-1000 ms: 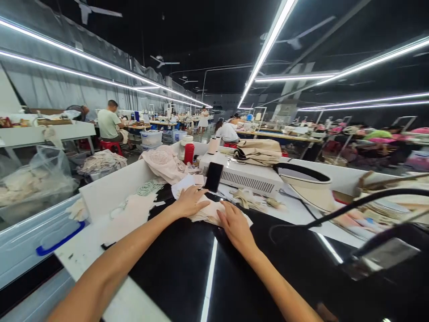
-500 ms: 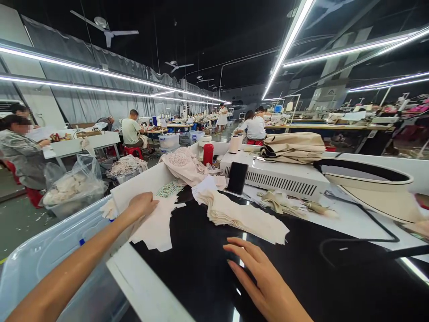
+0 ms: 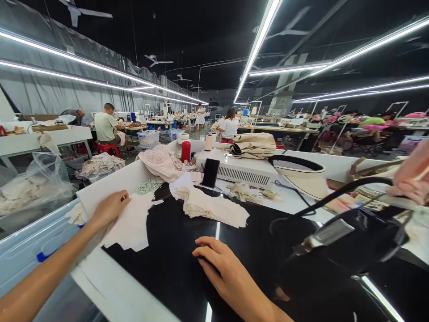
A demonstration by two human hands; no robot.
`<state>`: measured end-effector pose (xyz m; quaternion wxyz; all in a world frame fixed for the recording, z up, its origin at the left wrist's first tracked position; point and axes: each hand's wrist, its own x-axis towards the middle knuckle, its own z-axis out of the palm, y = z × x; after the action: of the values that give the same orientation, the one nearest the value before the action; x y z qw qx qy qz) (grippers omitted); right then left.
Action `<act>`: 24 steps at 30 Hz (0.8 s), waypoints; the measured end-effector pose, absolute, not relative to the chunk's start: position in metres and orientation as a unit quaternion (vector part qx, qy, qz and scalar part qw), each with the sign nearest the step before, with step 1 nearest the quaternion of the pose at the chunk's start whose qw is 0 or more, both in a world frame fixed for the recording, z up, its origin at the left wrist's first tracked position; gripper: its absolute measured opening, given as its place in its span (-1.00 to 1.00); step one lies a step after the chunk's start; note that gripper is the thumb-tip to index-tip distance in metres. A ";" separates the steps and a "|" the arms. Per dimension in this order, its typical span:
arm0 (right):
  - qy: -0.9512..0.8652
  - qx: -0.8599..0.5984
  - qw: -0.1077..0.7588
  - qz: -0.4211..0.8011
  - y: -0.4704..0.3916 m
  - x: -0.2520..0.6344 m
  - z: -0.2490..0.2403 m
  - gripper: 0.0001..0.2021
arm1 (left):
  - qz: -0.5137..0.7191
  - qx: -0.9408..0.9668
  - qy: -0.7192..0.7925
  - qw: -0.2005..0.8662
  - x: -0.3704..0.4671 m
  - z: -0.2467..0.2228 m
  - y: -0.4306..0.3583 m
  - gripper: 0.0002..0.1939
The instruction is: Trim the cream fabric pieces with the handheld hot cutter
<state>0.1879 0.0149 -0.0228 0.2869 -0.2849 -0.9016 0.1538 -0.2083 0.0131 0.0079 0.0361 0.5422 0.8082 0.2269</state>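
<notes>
left hand (image 3: 111,208) curled at the upper left edge of the pale pieces (image 3: 130,230), fingertips partly hidden, can't tell if pinching. right hand (image 3: 226,267) holds nothing, fingers loosely bent and slightly apart, over black tabletop (image 3: 174,257). pale pieces lie flat at the tabletop's left side, beside white board (image 3: 100,190). cloth stack (image 3: 212,205), fanned, lies right of them, ahead of right hand. green cord (image 3: 147,186) just beyond pale pieces. phone (image 3: 210,173) tilted up before white box (image 3: 248,171). red bottle (image 3: 186,151) farther back, near pink cloth (image 3: 162,163).
</notes>
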 end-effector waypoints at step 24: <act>-0.713 -0.371 0.382 0.457 0.021 0.175 -0.002 -0.47 | 0.463 0.613 0.486 0.416 -0.110 0.070 0.000 -0.50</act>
<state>0.1746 0.0206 -0.0017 0.3820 -0.3705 -0.7128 0.4569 -0.1098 -0.0004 0.0700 0.4159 0.6131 0.4862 0.4634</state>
